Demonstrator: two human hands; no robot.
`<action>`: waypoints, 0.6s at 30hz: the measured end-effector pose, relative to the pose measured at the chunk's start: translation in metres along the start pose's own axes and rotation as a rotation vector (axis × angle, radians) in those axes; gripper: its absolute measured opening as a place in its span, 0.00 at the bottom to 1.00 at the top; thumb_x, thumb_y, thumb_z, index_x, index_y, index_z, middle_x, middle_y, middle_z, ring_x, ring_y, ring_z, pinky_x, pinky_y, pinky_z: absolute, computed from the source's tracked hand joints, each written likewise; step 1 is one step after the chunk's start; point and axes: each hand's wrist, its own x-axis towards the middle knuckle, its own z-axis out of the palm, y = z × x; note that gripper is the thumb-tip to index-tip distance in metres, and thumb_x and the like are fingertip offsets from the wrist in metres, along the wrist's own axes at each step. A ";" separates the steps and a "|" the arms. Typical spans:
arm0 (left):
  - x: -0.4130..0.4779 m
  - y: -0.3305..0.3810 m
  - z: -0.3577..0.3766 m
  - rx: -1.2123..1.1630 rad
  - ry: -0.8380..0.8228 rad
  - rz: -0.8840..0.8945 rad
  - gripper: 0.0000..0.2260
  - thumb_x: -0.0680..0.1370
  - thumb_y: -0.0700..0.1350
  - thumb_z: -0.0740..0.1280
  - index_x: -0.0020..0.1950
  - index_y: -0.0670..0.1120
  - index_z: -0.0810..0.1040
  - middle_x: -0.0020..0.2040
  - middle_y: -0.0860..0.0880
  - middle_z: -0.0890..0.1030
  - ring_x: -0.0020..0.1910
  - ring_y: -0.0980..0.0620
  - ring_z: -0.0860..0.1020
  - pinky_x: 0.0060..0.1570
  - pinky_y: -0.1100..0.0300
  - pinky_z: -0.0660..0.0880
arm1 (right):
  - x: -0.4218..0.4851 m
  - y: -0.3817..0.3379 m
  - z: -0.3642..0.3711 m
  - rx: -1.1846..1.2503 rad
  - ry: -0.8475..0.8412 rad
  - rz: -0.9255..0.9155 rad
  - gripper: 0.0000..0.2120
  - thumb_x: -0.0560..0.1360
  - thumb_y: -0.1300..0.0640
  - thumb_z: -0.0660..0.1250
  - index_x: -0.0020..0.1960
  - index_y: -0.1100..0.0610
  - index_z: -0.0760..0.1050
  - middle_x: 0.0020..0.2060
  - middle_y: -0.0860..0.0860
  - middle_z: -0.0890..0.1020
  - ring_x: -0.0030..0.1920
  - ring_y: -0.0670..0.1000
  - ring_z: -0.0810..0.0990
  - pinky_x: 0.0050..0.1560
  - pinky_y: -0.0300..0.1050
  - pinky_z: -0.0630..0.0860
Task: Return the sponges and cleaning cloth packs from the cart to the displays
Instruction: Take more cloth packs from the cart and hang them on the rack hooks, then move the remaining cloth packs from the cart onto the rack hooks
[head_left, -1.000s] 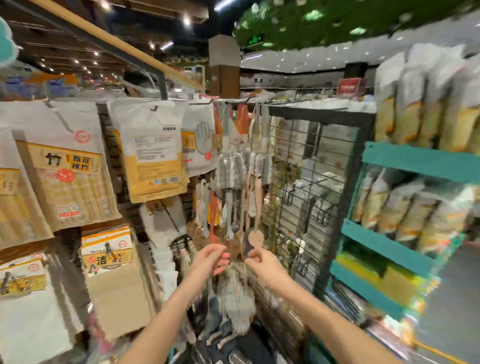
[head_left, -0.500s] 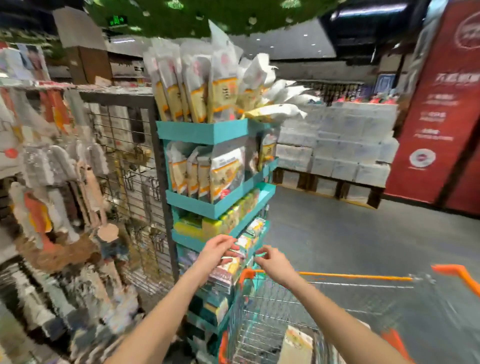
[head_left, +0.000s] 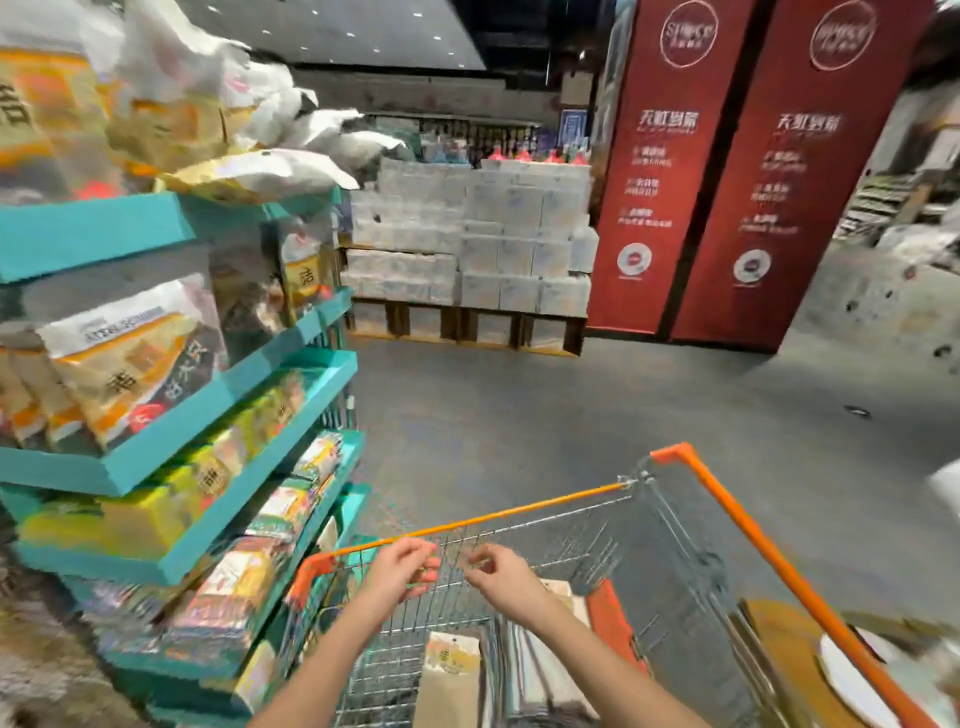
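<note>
1. Both hands hang over the near end of the cart (head_left: 519, 512). The left hand (head_left: 402, 571) and the right hand (head_left: 504, 579) are close together but not touching. Their fingers are loosely curled, and I can see nothing held in either one.
2. Straight down below the hands, inside the basket, a tan-faced pack (head_left: 451, 670) lies beside a row of grey cloth packs (head_left: 535, 670), which sit under the right wrist. So the cart is not emptied.
3. Further out, beyond the right forearm, the basket holds more flat things (head_left: 774, 623). They are too blurred for me to name, so I cannot count what is left.
4. Off to the left of the left hand stands the teal display (head_left: 93, 234), with every tier I can see holding stock. There are yellow-green sponges (head_left: 140, 514) on a tier a little above and left of the hands, and bagged packs (head_left: 130, 364) higher up. I cannot tell which of those, if any, came out of the cart.
5. My reading is that the job is partway through. The hands are free and poised just above the load, which looks like the start of a fresh pick, not a placing.
6. What is left, as I judge it, is at least the tan-faced pack and the grey cloth packs. Each has to be lifted from under the hands and carried leftward to its matching tier.
</note>
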 end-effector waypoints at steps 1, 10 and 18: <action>0.012 -0.006 0.003 0.003 -0.002 -0.010 0.04 0.81 0.39 0.61 0.47 0.43 0.74 0.39 0.46 0.79 0.27 0.60 0.77 0.27 0.69 0.70 | 0.008 0.007 0.001 -0.003 -0.002 0.014 0.16 0.76 0.53 0.65 0.60 0.60 0.75 0.46 0.51 0.77 0.46 0.47 0.74 0.45 0.39 0.68; 0.130 -0.066 0.003 0.077 -0.068 -0.150 0.05 0.80 0.37 0.61 0.48 0.40 0.76 0.38 0.44 0.79 0.31 0.54 0.76 0.23 0.69 0.68 | 0.099 0.077 0.014 0.071 -0.031 0.240 0.04 0.76 0.56 0.64 0.50 0.51 0.73 0.45 0.51 0.77 0.43 0.49 0.74 0.42 0.40 0.68; 0.182 -0.154 0.005 0.182 -0.127 -0.443 0.04 0.79 0.37 0.63 0.46 0.43 0.76 0.39 0.44 0.77 0.27 0.57 0.74 0.24 0.68 0.66 | 0.123 0.152 0.046 0.079 -0.070 0.457 0.03 0.78 0.57 0.61 0.52 0.54 0.72 0.42 0.52 0.78 0.29 0.43 0.70 0.27 0.33 0.64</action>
